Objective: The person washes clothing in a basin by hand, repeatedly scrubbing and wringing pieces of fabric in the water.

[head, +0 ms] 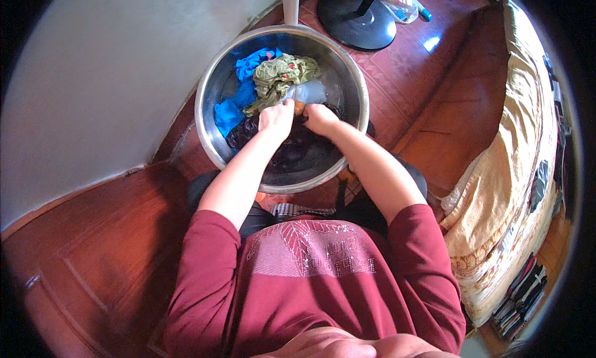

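A round metal basin (201,102) stands before me with wet clothes in it. My left hand (277,118) and my right hand (320,117) are close together over its middle, fingers curled around a dark cloth (293,146). An orange patch (299,107) shows between my hands; whether it belongs to the dark cloth I cannot tell. Just beyond my fingers bulges a pale, wet cloth or plastic piece (311,91). A crumpled olive-green garment (281,74) with red spots lies at the far side, beside a bright blue garment (240,99) on the left.
A grey wall (116,74) rises at the left. Beyond the basin are a white pole (291,6) and a black round stand base (354,25), with a plastic bag (404,11) nearby. At right, a tan cloth (503,171) drapes over a bed-like surface. Reddish tiles (396,83) cover the floor.
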{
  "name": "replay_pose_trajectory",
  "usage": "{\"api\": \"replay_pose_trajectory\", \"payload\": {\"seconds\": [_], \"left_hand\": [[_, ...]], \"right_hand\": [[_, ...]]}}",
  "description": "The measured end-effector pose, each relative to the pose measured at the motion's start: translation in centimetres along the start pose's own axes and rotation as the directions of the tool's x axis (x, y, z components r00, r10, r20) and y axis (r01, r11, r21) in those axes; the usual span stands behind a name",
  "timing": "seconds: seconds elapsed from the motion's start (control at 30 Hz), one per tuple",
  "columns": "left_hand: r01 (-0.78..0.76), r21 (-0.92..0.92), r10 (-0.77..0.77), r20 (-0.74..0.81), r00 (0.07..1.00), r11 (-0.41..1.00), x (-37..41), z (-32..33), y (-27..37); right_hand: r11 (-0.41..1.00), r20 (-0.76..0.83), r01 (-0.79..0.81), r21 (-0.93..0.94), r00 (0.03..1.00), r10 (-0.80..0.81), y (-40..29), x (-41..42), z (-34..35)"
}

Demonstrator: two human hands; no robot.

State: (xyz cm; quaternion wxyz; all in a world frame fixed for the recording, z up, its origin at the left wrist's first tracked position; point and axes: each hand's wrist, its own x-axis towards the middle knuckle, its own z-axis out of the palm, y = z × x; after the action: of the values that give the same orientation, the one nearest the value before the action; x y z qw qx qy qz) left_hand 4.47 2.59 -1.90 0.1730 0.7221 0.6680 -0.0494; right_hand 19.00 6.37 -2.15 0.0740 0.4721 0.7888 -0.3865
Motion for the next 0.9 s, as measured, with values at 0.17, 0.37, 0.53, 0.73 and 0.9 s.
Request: {"api": "replay_pose_trajectory", "payload": {"seconds": [0.17, 0.37, 0.53, 0.73, 0.9], "left_hand": [[0.057, -0.702, -0.143, -0.064, 0.988, 0.71, -0.8, -4.6, -1.8], [-0.329, -0.731, -0.1, -0.475, 0.874, 0.598, -5.3, -8.5, 5.0], [-0.058, -0.759, -0.404, -0.407, 0.819, 0.649, -2.4, -7.4, 3.1], [-0.185, -0.682, -0.224, -0.464, 0.857, 0.707, -5.1, -7.4, 7.0], [-0.079, -0.761, -0.385, -0.411, 0.826, 0.644, -2.8, -8.6, 2.9]], "right_hand": [[0.207, 0.135, -0.122, 0.971, 0.99, -0.048, -3.1, -3.1, -6.4], [0.14, -0.164, 0.133, 0.981, 0.956, 0.242, -4.6, -1.4, -2.0], [0.028, -0.022, 0.011, 1.0, 0.89, 0.456, -11.6, -6.5, -3.3], [-0.403, -0.247, 0.302, 0.864, 0.952, 0.182, -5.9, -2.5, 0.8], [-0.1, 0.077, -0.046, 0.994, 0.941, 0.33, -9.8, -4.4, -2.0]]}}
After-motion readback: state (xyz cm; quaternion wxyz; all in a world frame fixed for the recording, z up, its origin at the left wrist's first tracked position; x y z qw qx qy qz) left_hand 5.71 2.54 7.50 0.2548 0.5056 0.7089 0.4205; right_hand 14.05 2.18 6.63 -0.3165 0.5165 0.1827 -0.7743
